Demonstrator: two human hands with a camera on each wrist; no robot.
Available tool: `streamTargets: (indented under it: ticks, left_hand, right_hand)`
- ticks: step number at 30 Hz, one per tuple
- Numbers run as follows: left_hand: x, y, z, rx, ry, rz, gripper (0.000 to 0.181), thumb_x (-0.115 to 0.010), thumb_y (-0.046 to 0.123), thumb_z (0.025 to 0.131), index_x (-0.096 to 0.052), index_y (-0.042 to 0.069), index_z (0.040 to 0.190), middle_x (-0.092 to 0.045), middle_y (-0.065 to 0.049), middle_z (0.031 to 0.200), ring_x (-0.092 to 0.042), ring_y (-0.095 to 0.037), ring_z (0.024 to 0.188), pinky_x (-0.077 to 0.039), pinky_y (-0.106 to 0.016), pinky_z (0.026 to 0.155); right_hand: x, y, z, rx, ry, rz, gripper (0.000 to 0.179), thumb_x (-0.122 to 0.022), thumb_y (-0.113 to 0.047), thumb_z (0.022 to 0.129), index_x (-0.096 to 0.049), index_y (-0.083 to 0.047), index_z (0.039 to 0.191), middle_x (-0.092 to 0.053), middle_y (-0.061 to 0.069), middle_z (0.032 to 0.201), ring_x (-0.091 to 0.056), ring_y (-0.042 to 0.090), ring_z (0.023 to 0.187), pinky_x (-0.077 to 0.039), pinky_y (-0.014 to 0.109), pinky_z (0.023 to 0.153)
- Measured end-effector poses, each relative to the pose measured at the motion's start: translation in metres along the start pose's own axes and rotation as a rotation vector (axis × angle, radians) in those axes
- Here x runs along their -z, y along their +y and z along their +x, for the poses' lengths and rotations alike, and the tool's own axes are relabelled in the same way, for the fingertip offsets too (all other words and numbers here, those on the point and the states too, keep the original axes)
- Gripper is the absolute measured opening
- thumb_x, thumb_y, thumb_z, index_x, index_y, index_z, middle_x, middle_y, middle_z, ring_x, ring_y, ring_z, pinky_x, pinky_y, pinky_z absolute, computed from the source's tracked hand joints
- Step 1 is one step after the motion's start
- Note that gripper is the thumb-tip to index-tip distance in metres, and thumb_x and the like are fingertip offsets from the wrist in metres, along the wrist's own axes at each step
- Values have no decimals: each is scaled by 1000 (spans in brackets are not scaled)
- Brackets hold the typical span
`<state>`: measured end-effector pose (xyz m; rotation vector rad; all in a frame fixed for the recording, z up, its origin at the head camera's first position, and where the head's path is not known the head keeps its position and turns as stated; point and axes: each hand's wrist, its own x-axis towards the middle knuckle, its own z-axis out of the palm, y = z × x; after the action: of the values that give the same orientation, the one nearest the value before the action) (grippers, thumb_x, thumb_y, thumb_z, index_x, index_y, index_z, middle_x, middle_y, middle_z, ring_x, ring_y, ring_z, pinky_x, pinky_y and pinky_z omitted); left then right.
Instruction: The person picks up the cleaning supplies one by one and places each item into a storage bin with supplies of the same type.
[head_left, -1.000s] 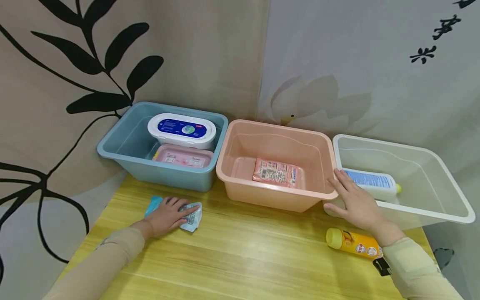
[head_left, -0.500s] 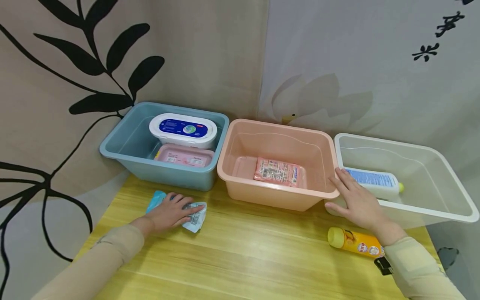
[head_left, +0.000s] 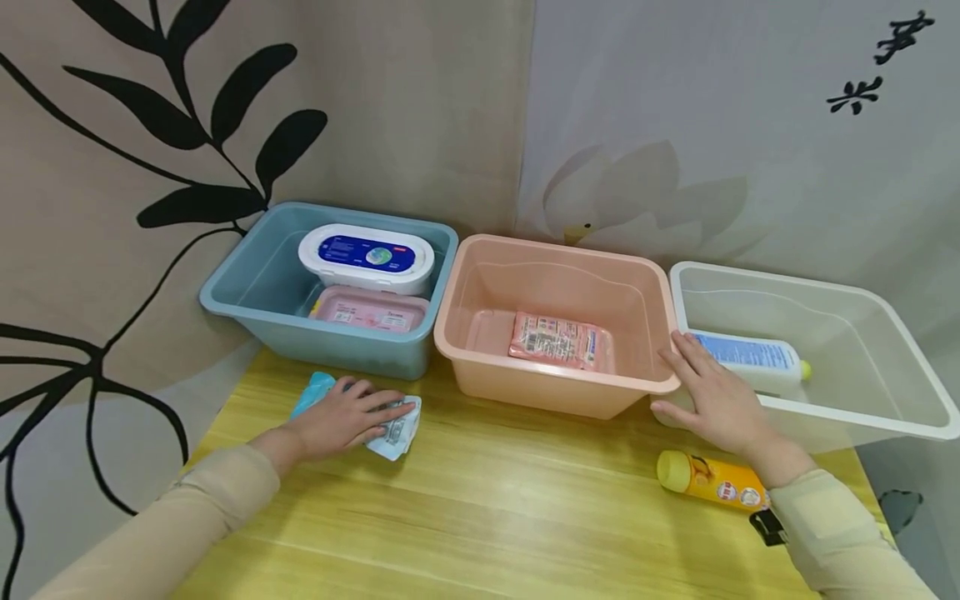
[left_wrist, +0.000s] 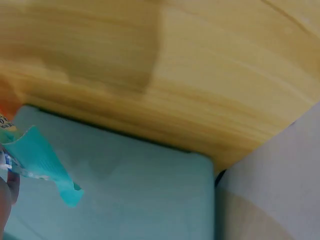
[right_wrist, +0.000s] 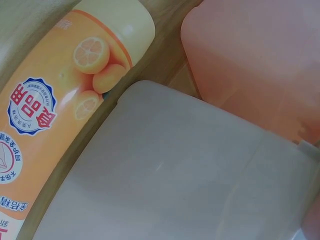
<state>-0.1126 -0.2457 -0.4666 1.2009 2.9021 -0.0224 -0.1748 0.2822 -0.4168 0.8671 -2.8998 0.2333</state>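
Observation:
My left hand (head_left: 345, 421) lies over a light-blue soft packet (head_left: 401, 431) in front of the blue bin and grips it from above, fingers spread across it. In the left wrist view the packet's turquoise end (left_wrist: 42, 155) sticks out beside a fingertip at the left edge. My right hand (head_left: 716, 406) rests with straight fingers on the rim at the near left corner of the white bin (head_left: 847, 422), where it meets the pink bin (head_left: 555, 392). Its thumb lies along the outside. An orange bottle (head_left: 723, 483) with a yellow cap lies below the right hand, partly behind the wrist.
The blue bin (head_left: 330, 346) holds a white lidded box (head_left: 367, 258) and a pink pack (head_left: 371, 310). A pink printed packet (head_left: 558, 342) lies in the pink bin. A white bottle (head_left: 750, 360) with a blue label lies in the white bin. The bins stand side by side along the wooden table's (head_left: 480, 517) back.
My left hand has shifted slightly to the right with the blue packet, whose right end has turned a little. The right hand stays on the white bin's corner.

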Motion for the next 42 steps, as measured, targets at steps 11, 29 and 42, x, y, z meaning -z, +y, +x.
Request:
streamTargets:
  ticks: [11, 29, 42]
  left_hand:
    - [29, 12, 10, -38, -60, 52, 49, -40, 37, 100, -30, 31, 147, -43, 6, 144, -43, -17, 107, -36, -42, 91]
    - [66, 23, 32, -101, -53, 70, 49, -45, 36, 97, -36, 29, 145, -46, 5, 142, -46, -20, 111, -37, -43, 89]
    - [115, 18, 51, -124, 19, 130, 52, -49, 30, 96, -35, 26, 145, -46, 2, 142, -47, -26, 118, -36, -46, 90]
  right_hand:
    - [-1, 2, 0, 7, 14, -5, 77, -61, -50, 84, -38, -3, 141, -25, 18, 153, -18, 29, 144, -38, 56, 100]
    - [0, 1, 1, 18, 28, 5, 76, -62, -49, 84, -39, -2, 140, -26, 20, 152, -21, 32, 143, -37, 57, 100]
    - [0, 2, 2, 21, 26, 2, 76, -62, -49, 84, -39, -2, 140, -25, 20, 152, -20, 31, 144, -38, 57, 100]
